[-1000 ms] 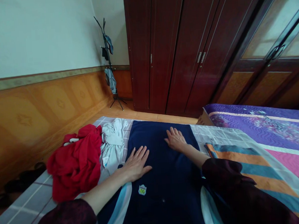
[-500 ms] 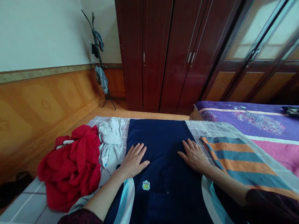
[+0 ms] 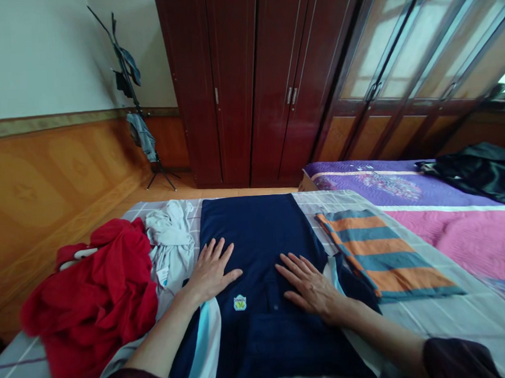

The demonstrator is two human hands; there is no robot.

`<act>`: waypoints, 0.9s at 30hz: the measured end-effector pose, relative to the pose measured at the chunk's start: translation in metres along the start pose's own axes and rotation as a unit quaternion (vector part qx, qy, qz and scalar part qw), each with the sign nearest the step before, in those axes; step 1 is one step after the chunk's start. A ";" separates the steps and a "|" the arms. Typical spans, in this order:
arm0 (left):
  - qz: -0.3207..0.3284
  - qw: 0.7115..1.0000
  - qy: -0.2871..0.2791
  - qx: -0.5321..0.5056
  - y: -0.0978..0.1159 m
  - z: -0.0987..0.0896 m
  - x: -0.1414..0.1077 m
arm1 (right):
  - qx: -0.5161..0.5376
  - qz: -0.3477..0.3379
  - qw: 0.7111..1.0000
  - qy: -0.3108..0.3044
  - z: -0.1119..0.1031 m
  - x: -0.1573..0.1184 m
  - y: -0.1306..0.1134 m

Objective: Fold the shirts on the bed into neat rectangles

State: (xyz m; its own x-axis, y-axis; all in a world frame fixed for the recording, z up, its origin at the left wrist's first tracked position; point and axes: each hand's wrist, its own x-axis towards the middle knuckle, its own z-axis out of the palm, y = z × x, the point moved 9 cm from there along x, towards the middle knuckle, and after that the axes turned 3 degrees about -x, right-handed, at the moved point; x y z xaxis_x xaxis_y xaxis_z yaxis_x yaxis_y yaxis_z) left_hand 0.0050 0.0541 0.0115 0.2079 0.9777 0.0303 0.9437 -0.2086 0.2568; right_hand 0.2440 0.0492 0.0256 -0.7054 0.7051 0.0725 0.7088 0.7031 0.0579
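Observation:
A navy blue polo shirt [image 3: 255, 229] with white and light blue side stripes lies spread on the bed, its collar end toward me. On its left part rests my left hand [image 3: 213, 271], palm down with fingers spread, just above a small tennis badge [image 3: 239, 302]. My right hand [image 3: 307, 285] lies flat on the shirt's right part, fingers stretched out, beside the button placket. Neither hand grips the cloth. Part of the shirt is hidden under my hands and forearms.
Left of the shirt are a crumpled red garment [image 3: 100, 295] and a light grey one [image 3: 171, 228]. A folded orange-and-teal striped cloth [image 3: 380, 249] lies to the right on the checked sheet [image 3: 435, 320]. Beyond stand a purple-and-pink bed [image 3: 464, 230], a wardrobe [image 3: 233, 87] and a coat rack [image 3: 129, 88].
My right hand has slid left and toward me across the shirt, while my left hand stays nearly in place on it. The view has turned to the right.

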 end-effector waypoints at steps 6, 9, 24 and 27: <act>0.012 1.000 -0.013 0.008 0.024 -0.010 -0.005 | -0.027 0.140 0.990 0.000 -0.018 -0.024 0.015; 0.110 0.991 -0.079 -0.022 0.065 -0.004 -0.015 | 0.035 -0.030 0.999 -0.014 -0.018 -0.029 -0.026; 0.251 0.931 -0.240 -0.118 0.151 -0.002 -0.062 | -0.064 0.206 0.965 0.148 -0.046 -0.102 0.048; 0.311 0.886 -0.292 -0.179 0.186 -0.011 -0.088 | -0.041 0.296 0.944 0.140 -0.052 -0.124 0.062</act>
State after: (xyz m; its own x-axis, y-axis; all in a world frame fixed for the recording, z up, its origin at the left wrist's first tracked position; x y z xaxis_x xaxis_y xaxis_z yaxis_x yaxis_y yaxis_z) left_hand 0.1594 -0.0702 0.0675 0.8561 0.4747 -0.2041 0.4785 -0.5794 0.6598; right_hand 0.3753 0.0005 0.0720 -0.1623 0.9122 0.3761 0.9845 0.1753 -0.0003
